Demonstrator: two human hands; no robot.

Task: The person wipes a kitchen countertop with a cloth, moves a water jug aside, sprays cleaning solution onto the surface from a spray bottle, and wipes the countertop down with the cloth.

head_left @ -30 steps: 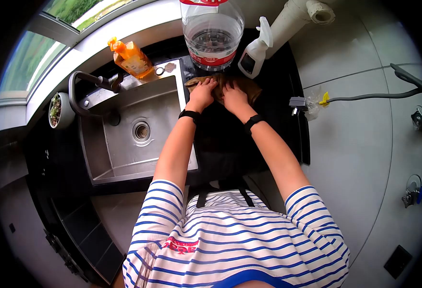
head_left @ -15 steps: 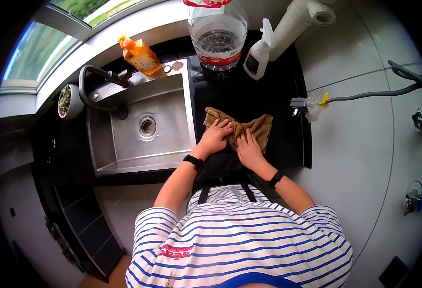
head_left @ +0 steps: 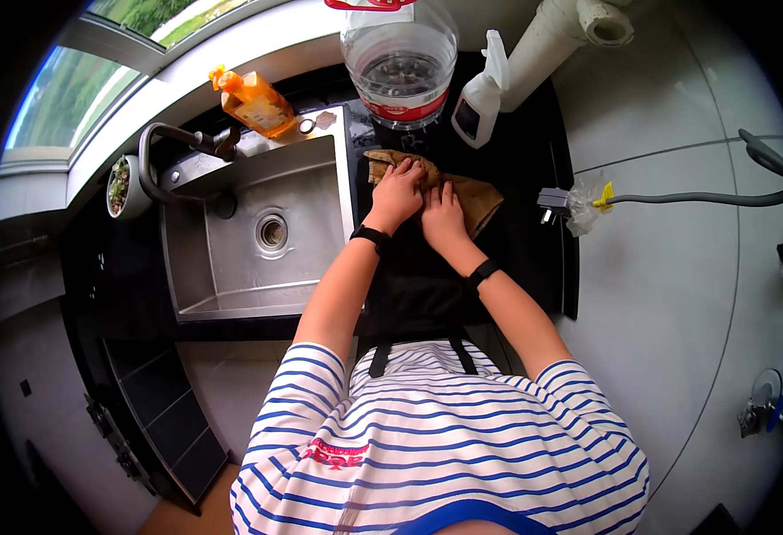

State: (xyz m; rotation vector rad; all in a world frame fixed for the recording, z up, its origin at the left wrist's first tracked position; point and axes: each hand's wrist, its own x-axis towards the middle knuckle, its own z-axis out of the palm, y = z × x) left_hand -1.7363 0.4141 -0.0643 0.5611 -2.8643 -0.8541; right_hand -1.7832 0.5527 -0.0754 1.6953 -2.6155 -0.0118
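A crumpled brown cloth (head_left: 478, 201) lies on the black countertop (head_left: 427, 290), right of the steel sink (head_left: 271, 234). My left hand (head_left: 397, 198) presses on the cloth's left part, its fingers stretched forward over the folds. Close beside it, my right hand (head_left: 445, 217) rests on the middle of the cloth, fingers extended and pointing away from me. Both palms face down and cover part of the fabric. Beyond the cloth stand a large clear bottle (head_left: 400, 76) with a red label and a white spray bottle (head_left: 480, 100).
An orange soap bottle (head_left: 258, 105) stands behind the sink, near the dark faucet (head_left: 173, 134). A potted plant (head_left: 127, 189) is at the left. A white pipe (head_left: 547, 53) rises at the back right. A plug on a grey cable (head_left: 703, 200) hangs right of the counter.
Half a second ago the cloth and both hands were nearer my body; now they are farther forward on the counter. One second ago they were farther forward still, close to the bottles.
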